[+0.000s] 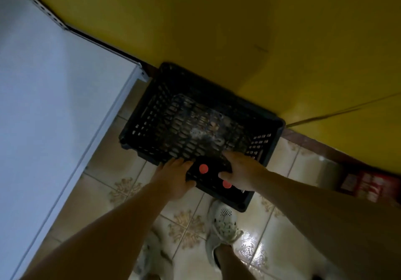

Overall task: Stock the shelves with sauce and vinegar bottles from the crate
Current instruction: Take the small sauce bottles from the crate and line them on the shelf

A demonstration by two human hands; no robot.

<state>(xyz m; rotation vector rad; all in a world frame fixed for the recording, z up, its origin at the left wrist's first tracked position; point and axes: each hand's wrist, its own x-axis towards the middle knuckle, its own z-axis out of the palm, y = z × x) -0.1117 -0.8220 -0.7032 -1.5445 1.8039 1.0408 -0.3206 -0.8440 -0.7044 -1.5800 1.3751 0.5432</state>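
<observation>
Both hands (173, 177) (240, 171) on two red-capped bottles (204, 168) at crate (152, 114) near edge.

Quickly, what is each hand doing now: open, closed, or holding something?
Left hand: closed on a red-capped bottle in the crate.
Right hand: closed on the other bottle.

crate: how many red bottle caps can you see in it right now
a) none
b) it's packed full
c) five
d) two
d, two red caps show at the near end of the black crate, between the left hand and the right hand; the rest of the crate floor shows bare mesh.
</observation>
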